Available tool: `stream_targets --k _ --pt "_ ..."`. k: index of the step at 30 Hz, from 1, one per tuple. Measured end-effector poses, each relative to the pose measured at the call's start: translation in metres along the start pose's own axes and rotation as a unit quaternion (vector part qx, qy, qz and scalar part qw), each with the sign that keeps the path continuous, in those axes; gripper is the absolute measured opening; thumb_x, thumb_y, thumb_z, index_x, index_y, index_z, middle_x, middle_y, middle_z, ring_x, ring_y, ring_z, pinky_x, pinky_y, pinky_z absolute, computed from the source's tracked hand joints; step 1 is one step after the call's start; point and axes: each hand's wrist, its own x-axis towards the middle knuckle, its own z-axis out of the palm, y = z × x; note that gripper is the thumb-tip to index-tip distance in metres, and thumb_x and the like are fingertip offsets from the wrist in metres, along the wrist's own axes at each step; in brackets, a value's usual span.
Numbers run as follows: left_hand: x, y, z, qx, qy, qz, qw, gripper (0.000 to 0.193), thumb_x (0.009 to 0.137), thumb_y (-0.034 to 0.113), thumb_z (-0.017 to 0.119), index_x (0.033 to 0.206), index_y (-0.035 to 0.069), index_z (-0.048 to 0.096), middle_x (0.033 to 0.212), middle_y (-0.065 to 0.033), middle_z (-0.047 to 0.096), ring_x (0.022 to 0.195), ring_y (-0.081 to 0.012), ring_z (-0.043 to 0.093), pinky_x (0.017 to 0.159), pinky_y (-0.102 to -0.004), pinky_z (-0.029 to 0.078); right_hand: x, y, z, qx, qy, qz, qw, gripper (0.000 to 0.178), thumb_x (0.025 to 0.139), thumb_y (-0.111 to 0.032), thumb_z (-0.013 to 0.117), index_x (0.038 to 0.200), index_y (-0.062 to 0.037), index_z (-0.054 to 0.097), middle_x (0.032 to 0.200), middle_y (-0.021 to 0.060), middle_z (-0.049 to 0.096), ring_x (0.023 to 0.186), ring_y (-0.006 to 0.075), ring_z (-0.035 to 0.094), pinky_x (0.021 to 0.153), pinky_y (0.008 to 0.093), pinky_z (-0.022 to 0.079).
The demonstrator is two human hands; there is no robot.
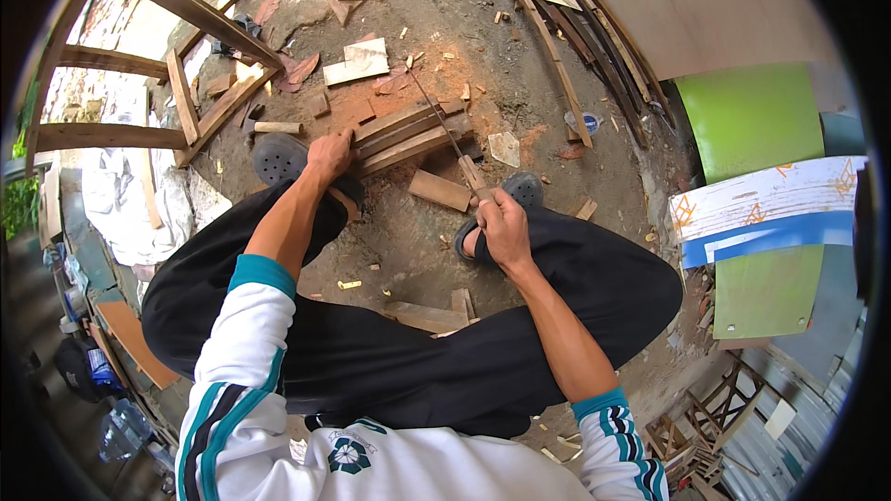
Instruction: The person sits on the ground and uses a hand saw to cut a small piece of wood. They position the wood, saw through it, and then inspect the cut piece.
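A short stack of wooden strips (401, 136) lies on the ground in front of my feet. My left hand (329, 158) grips its left end, with the fingers partly hidden. My right hand (502, 227) is closed around the wooden handle of a handsaw (447, 127). Its long thin blade, seen edge-on, slants away over the right end of the strips; whether it touches them I cannot tell. A loose wood block (440, 190) lies on the ground between the strips and my right foot.
Orange dust, offcuts and a pale board piece (356, 62) lie beyond the strips. A wooden frame (176, 0) stands at the far left, beside white sheeting (130, 190). Long planks (557, 46) lie at the far right, near green panels (747, 121). More offcuts (427, 315) lie below my knees.
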Motion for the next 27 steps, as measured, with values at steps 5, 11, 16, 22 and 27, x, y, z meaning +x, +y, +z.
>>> stream_targets --k 5,11,16,22,27 --pt "-0.008 0.004 0.013 0.003 0.035 0.003 0.999 0.041 0.09 0.035 0.072 0.114 0.006 0.057 0.098 -0.025 0.07 0.095 -0.0432 0.069 0.078 -0.0511 0.055 0.008 -0.016 -0.005 0.022 0.015 -0.004 1.0 0.029 0.093 -0.025 0.053 0.091 0.0003 0.066 0.065 0.0047 0.057 0.061 0.0143 0.055 0.058 0.0336 0.043" --pt "-0.021 0.023 0.028 0.004 0.087 0.001 0.996 0.035 0.089 0.027 0.071 0.112 0.004 0.057 0.096 -0.0245 0.07 0.091 -0.0428 0.07 0.076 -0.051 0.056 0.001 -0.027 -0.003 0.078 0.024 -0.008 0.997 0.029 0.092 -0.025 0.054 0.089 0.0011 0.066 0.065 0.0032 0.058 0.059 0.0122 0.053 0.055 0.0324 0.041" --pt "-0.025 0.021 0.028 0.01 0.086 0.003 0.996 0.028 0.091 0.02 0.066 0.113 0.006 0.057 0.102 -0.0258 0.068 0.093 -0.0424 0.07 0.077 -0.0505 0.056 -0.011 -0.039 -0.006 0.094 0.034 -0.029 0.995 0.028 0.092 -0.024 0.054 0.087 0.0008 0.066 0.064 0.0023 0.056 0.058 0.0109 0.052 0.053 0.0314 0.04" --pt "-0.035 0.032 0.026 0.015 0.085 0.037 0.996 0.03 0.09 0.021 0.067 0.115 0.007 0.056 0.105 -0.0254 0.068 0.092 -0.0434 0.07 0.075 -0.0502 0.056 -0.01 -0.041 -0.013 0.111 0.042 -0.035 0.992 0.029 0.093 -0.025 0.053 0.088 0.0012 0.065 0.063 0.0022 0.056 0.058 0.0107 0.052 0.053 0.0311 0.04" --pt "-0.033 0.028 0.028 0.019 0.085 0.028 0.996 0.034 0.089 0.024 0.068 0.116 0.008 0.055 0.105 -0.0244 0.068 0.092 -0.0437 0.07 0.074 -0.0504 0.056 -0.004 -0.034 -0.009 0.085 0.055 -0.038 0.994 0.03 0.093 -0.026 0.054 0.088 0.0005 0.066 0.063 0.0021 0.057 0.058 0.0107 0.053 0.054 0.0317 0.041"
